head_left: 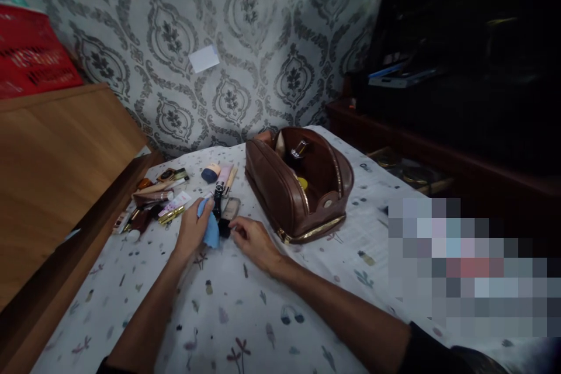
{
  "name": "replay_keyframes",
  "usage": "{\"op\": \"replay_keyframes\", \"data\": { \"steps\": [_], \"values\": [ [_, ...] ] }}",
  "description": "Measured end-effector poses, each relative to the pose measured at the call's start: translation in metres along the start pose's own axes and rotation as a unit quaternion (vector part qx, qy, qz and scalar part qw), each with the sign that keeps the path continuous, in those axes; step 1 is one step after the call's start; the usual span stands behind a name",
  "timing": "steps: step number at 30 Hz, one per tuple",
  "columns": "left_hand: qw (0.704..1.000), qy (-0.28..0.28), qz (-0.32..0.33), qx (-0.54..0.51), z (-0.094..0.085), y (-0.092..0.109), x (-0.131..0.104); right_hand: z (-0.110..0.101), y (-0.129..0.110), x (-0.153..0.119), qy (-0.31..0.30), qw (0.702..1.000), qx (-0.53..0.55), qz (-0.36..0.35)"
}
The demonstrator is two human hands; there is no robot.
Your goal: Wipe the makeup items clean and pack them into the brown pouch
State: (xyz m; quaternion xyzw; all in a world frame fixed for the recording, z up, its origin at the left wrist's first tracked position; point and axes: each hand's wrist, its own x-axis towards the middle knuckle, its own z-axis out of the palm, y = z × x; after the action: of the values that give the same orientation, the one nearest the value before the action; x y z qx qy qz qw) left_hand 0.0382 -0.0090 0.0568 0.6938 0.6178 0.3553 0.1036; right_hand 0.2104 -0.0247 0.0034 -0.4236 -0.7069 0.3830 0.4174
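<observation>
At the far left, a red crate [33, 58] is sitting on a wooden cabinet [61, 169] that is running along the nine o'clock side of the table [245, 315], which is wearing a printed cloth. At ten o'clock from the hands, a loose spread of cosmetics [158, 201] is lying flat: tubes, sticks and small cases, several touching one another.

The left hand [190, 231] is resting on the cloth with the fingers curled and pressed onto a blue cloth [210, 228], the thumb side closing on its upper edge. Just at one o'clock from that hand, a dark bottle [218, 200] is standing beside a foundation bottle [228, 213] that is lying with its dark cap toward the person.

The right hand [252, 239] is lying palm down just beside the blue cloth, its fingertips drawn together and touching the dark cap end of the foundation bottle; whether they are truly pinching it cannot be told from this view.

At two o'clock from the right hand, a brown toiletry bag [298, 187] is standing unzipped and gaping, with a bottle and a yellow item showing inside.

Judgement: the step in hand is appearing to be wiping an item with the blue cloth. Doing it well is calling for a firm grip on the bottle body rather than the cap, keeping the cloth bunched under the fingers, and avoiding a sweep that knocks over the standing dark bottle close by.
</observation>
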Motion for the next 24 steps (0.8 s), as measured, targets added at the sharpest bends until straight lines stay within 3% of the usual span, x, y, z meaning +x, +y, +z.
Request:
{"op": "replay_keyframes", "data": {
  "steps": [7, 12, 15, 19, 24],
  "values": [
    [0.997, -0.081, 0.002, 0.009, 0.014, -0.002, -0.006, 0.000, 0.004, -0.001, 0.014, 1.000, -0.023, -0.005],
    [0.988, -0.099, -0.039, -0.109, 0.025, 0.001, -0.009, -0.001, 0.003, -0.001, 0.044, 0.995, -0.091, -0.016],
    [0.984, -0.113, -0.040, -0.128, 0.028, 0.005, -0.011, -0.002, 0.003, -0.001, 0.044, 0.985, -0.165, -0.027],
    [0.992, -0.095, -0.003, -0.082, 0.027, 0.010, -0.016, -0.001, 0.005, -0.003, 0.022, 0.970, -0.239, -0.039],
    [0.998, -0.022, 0.061, -0.022, 0.027, 0.013, -0.024, 0.000, 0.003, -0.003, 0.032, 0.965, -0.258, -0.033]
  ]
}}
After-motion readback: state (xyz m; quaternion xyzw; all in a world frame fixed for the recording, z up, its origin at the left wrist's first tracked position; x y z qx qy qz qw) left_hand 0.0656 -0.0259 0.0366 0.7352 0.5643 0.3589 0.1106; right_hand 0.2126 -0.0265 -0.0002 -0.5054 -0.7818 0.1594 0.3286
